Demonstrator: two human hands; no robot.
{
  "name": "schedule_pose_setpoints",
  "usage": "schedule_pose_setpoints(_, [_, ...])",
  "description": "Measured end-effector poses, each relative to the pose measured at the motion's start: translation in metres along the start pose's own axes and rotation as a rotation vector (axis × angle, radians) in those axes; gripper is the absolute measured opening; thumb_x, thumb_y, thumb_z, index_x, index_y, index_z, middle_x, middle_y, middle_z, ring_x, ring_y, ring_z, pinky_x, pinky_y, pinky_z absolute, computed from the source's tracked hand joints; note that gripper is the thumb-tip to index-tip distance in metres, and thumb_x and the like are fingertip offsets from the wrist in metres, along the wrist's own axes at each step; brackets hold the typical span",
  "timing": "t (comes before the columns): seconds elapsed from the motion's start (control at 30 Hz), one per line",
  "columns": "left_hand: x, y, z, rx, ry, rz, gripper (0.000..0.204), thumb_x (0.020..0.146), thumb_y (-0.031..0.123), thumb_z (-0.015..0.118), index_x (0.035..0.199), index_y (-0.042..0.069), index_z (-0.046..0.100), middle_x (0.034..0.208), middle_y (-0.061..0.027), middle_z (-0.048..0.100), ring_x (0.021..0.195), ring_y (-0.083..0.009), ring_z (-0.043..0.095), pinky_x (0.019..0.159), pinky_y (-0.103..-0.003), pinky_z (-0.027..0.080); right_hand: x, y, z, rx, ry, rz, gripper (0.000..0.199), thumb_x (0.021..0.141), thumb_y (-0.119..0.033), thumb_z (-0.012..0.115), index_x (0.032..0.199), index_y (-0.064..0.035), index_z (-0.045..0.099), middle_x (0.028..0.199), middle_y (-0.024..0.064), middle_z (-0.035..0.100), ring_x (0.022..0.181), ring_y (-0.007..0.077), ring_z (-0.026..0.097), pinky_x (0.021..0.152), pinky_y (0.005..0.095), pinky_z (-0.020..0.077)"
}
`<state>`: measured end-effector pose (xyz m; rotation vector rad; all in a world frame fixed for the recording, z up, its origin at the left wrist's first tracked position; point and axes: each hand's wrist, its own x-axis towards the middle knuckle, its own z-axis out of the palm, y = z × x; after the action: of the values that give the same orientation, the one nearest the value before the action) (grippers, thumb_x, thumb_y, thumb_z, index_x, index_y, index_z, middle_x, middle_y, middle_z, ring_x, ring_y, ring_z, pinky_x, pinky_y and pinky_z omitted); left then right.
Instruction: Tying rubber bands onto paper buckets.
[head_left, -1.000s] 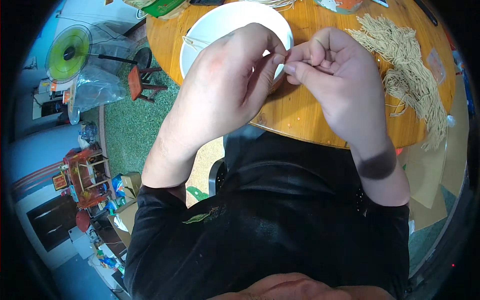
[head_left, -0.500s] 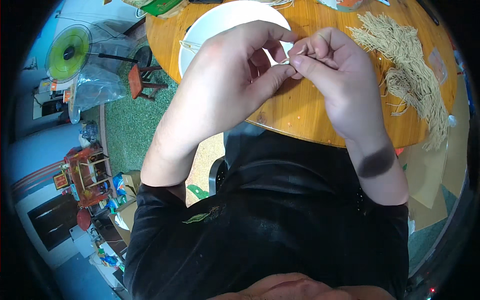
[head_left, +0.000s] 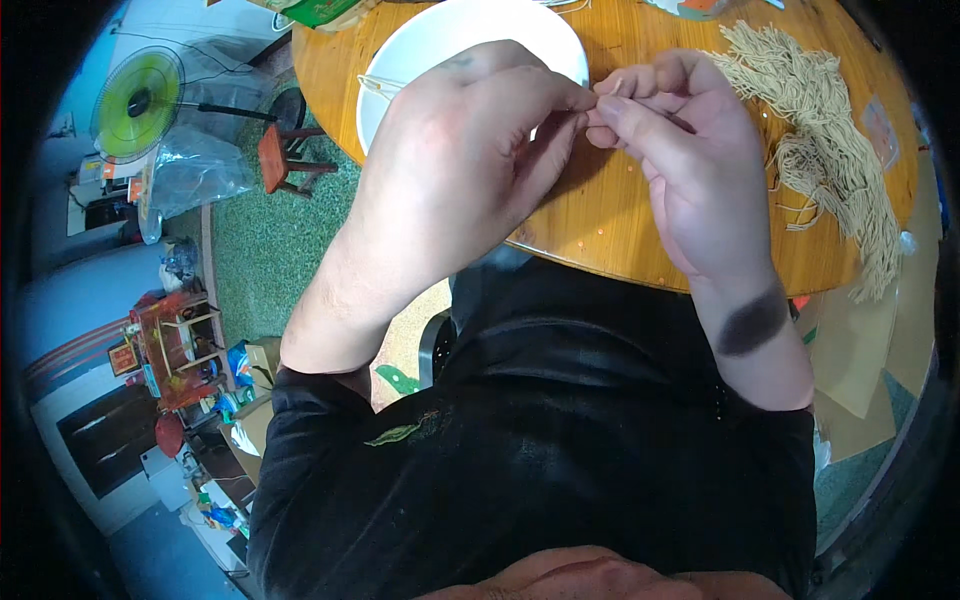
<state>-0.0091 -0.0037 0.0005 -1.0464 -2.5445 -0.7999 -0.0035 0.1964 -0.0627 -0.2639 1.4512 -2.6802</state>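
Note:
My left hand and my right hand meet fingertip to fingertip over the round wooden table. Both pinch one small pale thing between thumb and fingers; it is mostly hidden and I cannot tell what it is. A white bowl sits on the table just behind my left hand, with thin pale strands lying across its left rim. A heap of beige strands lies on the table to the right of my right hand.
A green packet rests at the table's far left edge. Down on the floor to the left stand a green fan, a clear plastic bag and a small red stool. Cardboard lies at lower right.
Both hands stay pinched together and have shifted slightly; the fingers have worked the small piece between them.

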Motion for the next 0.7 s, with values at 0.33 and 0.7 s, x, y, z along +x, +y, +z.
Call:
schedule_pose_setpoints(0.33, [0.007,0.006,-0.01,0.157,-0.106,0.118,0.02,0.088,0.001,0.082,0.107,0.005,0.079,0.091,-0.0094,0.07,0.074,-0.0275,0.071,0.064,-0.037,0.056,-0.001,-0.013,-0.005,-0.382,-0.176,-0.248,0.038,0.098,0.019,0.054,0.127,-0.0031,0.042,0.12,0.01,0.056,0.108,0.0153,0.067,0.096,0.0314,0.0595])
schedule_pose_setpoints(0.7, [0.008,0.008,-0.011,0.072,-0.128,0.067,0.014,0.089,0.002,0.081,0.102,0.004,0.076,0.088,-0.0091,0.069,0.07,-0.0231,0.069,0.062,-0.034,0.054,-0.009,-0.029,-0.008,-0.576,-0.231,-0.264,0.042,0.094,0.023,0.059,0.125,-0.0035,0.047,0.121,0.0094,0.055,0.107,0.0155,0.069,0.1,0.0299,0.0591])
